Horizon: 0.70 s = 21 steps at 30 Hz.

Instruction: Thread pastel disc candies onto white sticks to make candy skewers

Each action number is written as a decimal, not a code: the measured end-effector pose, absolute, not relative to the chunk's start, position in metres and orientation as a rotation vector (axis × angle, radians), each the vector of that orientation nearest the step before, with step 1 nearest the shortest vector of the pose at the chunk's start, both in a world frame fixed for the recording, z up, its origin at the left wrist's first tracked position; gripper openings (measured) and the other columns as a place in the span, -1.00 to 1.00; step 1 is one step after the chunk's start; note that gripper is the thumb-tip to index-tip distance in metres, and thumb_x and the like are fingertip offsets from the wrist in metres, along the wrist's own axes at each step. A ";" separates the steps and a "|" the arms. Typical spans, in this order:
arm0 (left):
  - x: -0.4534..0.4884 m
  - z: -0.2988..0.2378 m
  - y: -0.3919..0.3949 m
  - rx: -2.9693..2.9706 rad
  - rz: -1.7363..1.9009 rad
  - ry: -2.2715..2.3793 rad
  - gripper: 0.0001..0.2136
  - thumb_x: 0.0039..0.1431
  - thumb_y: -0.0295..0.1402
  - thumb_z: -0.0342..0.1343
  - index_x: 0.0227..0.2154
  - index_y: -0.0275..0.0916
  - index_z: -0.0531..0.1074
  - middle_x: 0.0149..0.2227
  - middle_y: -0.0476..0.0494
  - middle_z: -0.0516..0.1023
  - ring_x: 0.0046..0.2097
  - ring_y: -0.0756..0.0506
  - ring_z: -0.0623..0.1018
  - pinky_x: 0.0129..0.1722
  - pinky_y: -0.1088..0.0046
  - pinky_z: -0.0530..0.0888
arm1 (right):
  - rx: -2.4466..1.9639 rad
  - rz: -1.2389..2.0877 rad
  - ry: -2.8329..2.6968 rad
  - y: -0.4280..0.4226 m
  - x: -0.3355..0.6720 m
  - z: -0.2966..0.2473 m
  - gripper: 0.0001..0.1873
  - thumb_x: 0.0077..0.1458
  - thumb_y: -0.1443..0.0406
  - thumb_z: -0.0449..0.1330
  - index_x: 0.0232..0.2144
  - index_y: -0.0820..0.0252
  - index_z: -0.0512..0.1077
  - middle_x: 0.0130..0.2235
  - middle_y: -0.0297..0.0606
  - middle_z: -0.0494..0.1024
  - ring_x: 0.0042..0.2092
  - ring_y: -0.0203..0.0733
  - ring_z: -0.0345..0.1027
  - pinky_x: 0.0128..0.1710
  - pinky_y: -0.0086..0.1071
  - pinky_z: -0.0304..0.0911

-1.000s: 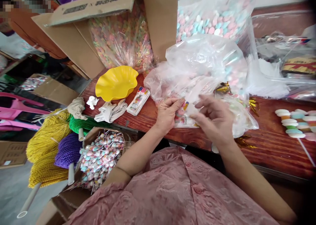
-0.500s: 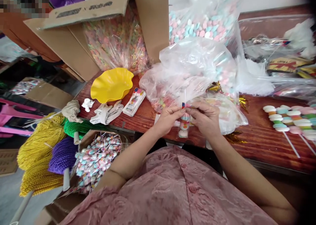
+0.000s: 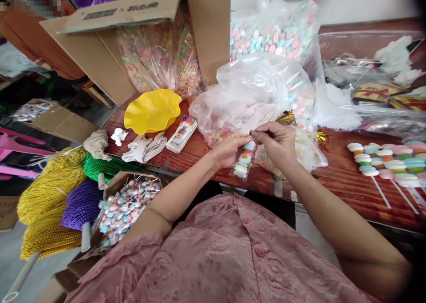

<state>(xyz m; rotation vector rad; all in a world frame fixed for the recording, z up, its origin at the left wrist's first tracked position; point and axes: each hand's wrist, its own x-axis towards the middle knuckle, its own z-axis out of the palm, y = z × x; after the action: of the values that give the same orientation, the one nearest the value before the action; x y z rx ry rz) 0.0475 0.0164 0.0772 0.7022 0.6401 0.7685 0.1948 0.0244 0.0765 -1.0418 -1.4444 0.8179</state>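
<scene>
A wrapped candy skewer (image 3: 244, 160), its pastel pieces stacked inside a clear bag, hangs slanted over the front of the table. My left hand (image 3: 229, 149) is closed on it near the top, thumb along the upper end. My right hand (image 3: 277, 142) pinches the narrow top of the same wrapper, where a small dark blue and red tip shows between the fingers. Behind the hands lie crumpled clear plastic bags (image 3: 259, 83) with pastel candies in them. A gold metallic twist-tie bundle (image 3: 286, 117) sits just beyond my right hand.
A yellow wavy bowl (image 3: 151, 112) and a packet of printed bags (image 3: 182, 134) lie to the left. An open carton (image 3: 213, 32) stands behind them. Unwrapped candy skewers (image 3: 391, 163) rest at right. Below left are a box of wrapped candy (image 3: 128, 210) and gold cord (image 3: 49, 196).
The hands and skewer have risen slightly, and its lower end has swung left. My right hand has turned higher over the wrapper's top. The view has shifted a little.
</scene>
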 end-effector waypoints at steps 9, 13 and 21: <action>0.043 0.070 0.015 0.660 0.600 0.589 -0.83 0.10 -0.39 0.19 -0.48 -0.30 0.30 -0.50 -0.05 0.42 -0.46 0.00 0.50 -0.51 0.54 0.47 | -1.046 0.716 -1.622 0.024 0.200 0.068 -0.93 0.06 0.29 0.22 -0.41 0.17 0.47 -0.44 -0.29 0.50 -0.47 -0.29 0.31 -0.47 -0.37 0.22; 0.045 0.059 0.020 0.642 0.533 0.687 -0.86 0.18 -0.40 0.06 -0.48 -0.31 0.31 -0.53 -0.09 0.45 -0.50 -0.04 0.53 -0.54 0.49 0.51 | -0.919 0.004 -2.246 0.020 0.220 0.068 -0.69 0.17 0.33 0.14 -0.03 0.06 0.47 0.15 -0.12 0.43 0.06 0.00 0.35 -0.05 -0.10 0.24; 0.046 0.045 0.016 0.678 0.342 0.440 -0.83 0.07 -0.37 0.15 -0.52 -0.30 0.29 -0.58 -0.03 0.38 -0.56 -0.02 0.48 -0.65 0.55 0.43 | -0.584 -0.286 -2.617 0.019 0.254 0.070 -0.70 0.26 0.32 0.05 0.03 0.15 0.37 -0.07 -0.16 0.59 0.04 -0.03 0.37 0.01 -0.08 0.04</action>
<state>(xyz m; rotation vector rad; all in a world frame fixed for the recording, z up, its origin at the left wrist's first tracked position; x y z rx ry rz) 0.0456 0.0162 0.0454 0.6779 0.4403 0.3421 0.2540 0.0189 0.0699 -0.5836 -2.6174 -0.2863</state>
